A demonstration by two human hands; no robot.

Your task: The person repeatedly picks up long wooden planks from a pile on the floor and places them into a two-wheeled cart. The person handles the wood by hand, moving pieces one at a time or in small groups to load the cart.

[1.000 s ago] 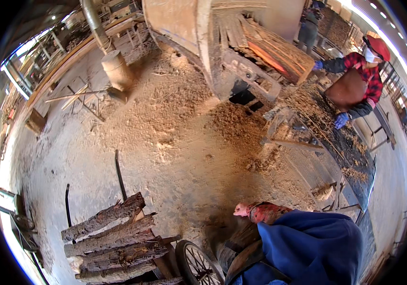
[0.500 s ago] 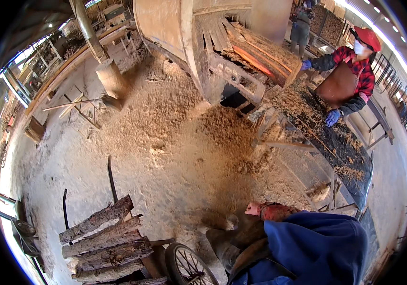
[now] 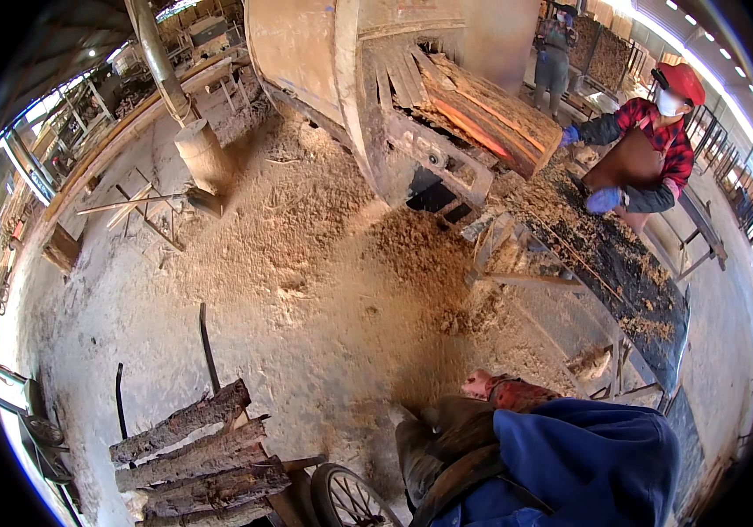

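My right hand (image 3: 476, 384) is bare and closed, held in front of the blue garment at the lower right. Nothing shows in it. A red patterned sleeve (image 3: 524, 395) covers the forearm. No part of my left hand can be seen. Closest to my body on the left stands a wheeled cart (image 3: 347, 492) stacked with rough bark-covered slabs (image 3: 209, 483). Across from me, a co-worker in a red cap has one blue-gloved hand (image 3: 569, 135) at the end of a stack of wooden boards (image 3: 504, 119). The other blue glove (image 3: 605, 200) is over the sawdust-covered black conveyor (image 3: 648, 303).
A large metal machine housing (image 3: 306, 70) stands at the top centre. Sawdust (image 3: 306, 228) covers the floor around it. At the upper left are a leaning post (image 3: 158, 61), a log stump (image 3: 203, 156) and thin wooden sticks. Another person (image 3: 554, 66) stands far back.
The co-worker's lower glove has lifted from the conveyor's edge and moved up and left. The view has shifted slightly, so the cart sits lower. My right hand stays closed.
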